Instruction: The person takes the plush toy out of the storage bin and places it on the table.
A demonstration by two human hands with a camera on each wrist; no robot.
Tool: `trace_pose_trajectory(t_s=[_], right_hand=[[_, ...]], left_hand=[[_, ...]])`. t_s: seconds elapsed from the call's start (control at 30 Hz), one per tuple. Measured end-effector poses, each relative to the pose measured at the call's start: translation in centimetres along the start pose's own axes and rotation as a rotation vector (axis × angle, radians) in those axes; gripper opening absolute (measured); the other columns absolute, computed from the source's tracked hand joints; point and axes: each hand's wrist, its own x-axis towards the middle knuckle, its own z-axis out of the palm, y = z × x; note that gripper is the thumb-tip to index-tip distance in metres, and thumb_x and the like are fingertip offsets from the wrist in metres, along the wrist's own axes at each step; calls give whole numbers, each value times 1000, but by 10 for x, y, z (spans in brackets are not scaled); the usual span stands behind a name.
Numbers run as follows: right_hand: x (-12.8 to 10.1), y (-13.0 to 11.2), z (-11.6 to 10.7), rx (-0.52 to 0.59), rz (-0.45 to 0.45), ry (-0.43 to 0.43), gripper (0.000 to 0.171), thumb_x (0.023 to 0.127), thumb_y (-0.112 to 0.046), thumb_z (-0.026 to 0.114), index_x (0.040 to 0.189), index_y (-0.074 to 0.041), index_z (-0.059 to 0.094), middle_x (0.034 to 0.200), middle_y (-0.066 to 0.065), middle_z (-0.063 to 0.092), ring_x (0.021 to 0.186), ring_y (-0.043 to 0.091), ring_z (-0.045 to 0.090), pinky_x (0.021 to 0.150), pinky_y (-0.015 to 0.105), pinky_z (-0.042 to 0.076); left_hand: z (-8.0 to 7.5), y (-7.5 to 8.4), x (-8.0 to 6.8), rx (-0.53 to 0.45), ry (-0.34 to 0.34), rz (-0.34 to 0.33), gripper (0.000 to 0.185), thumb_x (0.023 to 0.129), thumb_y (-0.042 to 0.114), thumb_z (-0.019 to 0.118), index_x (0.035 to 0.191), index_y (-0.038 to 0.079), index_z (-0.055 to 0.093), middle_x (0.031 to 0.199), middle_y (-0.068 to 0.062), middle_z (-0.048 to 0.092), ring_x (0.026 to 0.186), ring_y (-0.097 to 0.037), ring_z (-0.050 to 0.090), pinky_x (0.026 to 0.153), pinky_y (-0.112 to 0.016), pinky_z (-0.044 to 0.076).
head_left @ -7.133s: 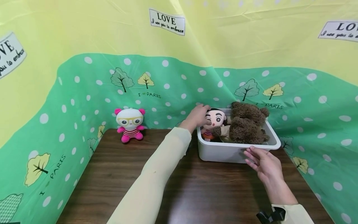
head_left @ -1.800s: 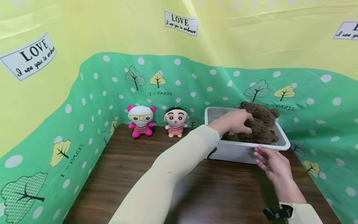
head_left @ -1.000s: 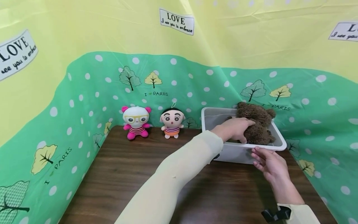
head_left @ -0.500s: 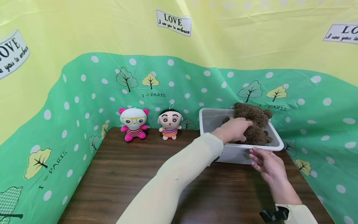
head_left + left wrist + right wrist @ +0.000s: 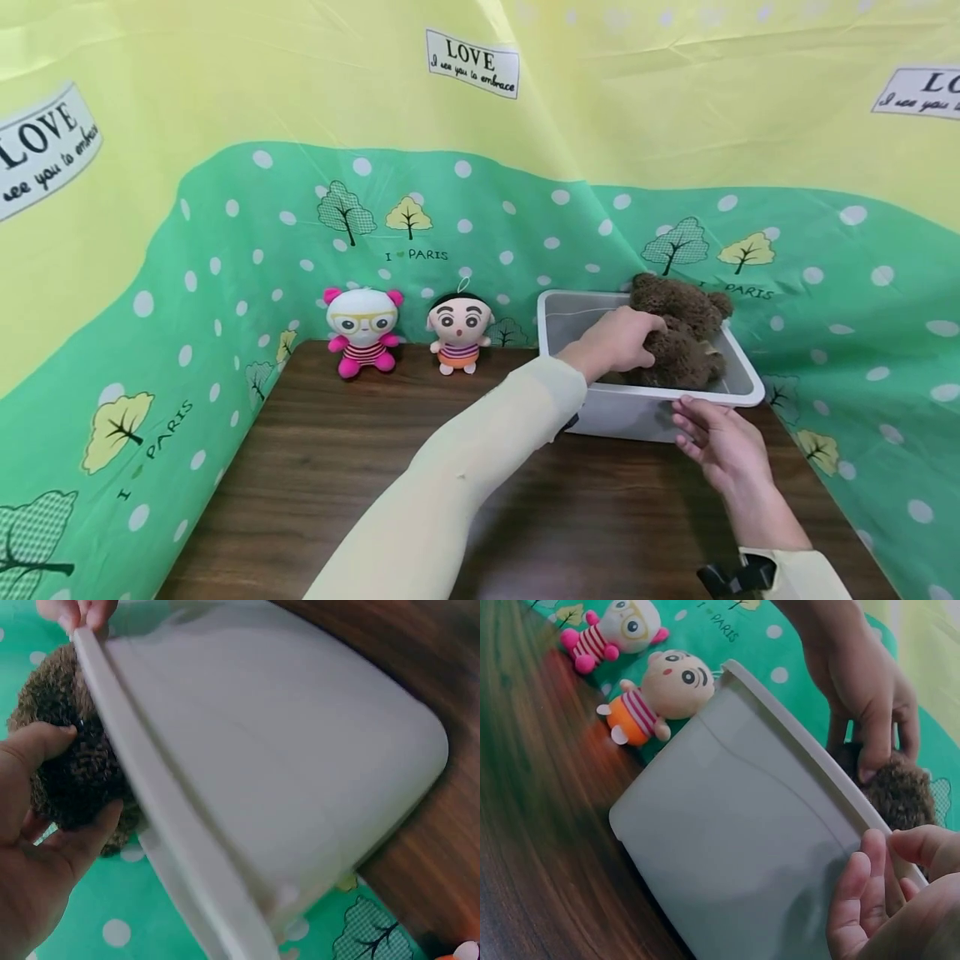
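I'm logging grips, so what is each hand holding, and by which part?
The left hand grips the brown teddy bear by its body; the right hand holds the white bin by its near rim.

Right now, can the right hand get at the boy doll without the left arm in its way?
Probably not cleanly. The right hand holds the bin rim at the near right, and the left arm crosses between it and the boy doll standing left of the bin.
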Motion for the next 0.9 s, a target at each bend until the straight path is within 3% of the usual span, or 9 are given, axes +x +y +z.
trace_pose_trajectory(t_s=[0.23, 0.47, 0.63, 0.9], right_hand=[[2, -1, 0, 7, 4, -11, 5, 87, -24, 73, 85, -20, 74, 84, -7, 75, 75, 8, 69, 64, 31, 56], [4, 1, -1, -1, -19, -10, 7, 85, -25, 75, 88, -19, 74, 86, -6, 75, 75, 9, 69, 62, 31, 56], [6, 2, -1, 4, -50, -24, 5, 87, -23, 74, 89, -18, 74, 85, -6, 75, 74, 9, 69, 61, 30, 56], [3, 3, -2, 37, -33, -3, 10, 83, -23, 77, 90, -18, 73, 86, -4, 75, 74, 11, 69, 62, 32, 57]], left_hand=[[-31, -7, -9, -132, 52, 4, 45, 89, 35, 69, 131, 40, 55, 131, 18, 54, 115, -3, 54, 90, -20, 45], [-51, -15, -21, -210, 135, 47, 43, 85, 35, 72, 126, 37, 59, 119, 15, 60, 77, -8, 57, 73, -22, 44], [-64, -27, -27, -233, 209, 82, 46, 84, 33, 73, 128, 33, 61, 126, 15, 59, 85, -5, 56, 73, -21, 42], [-85, -46, -45, -352, 296, 71, 42, 85, 30, 73, 126, 29, 63, 124, 14, 61, 97, -3, 56, 80, -19, 45]])
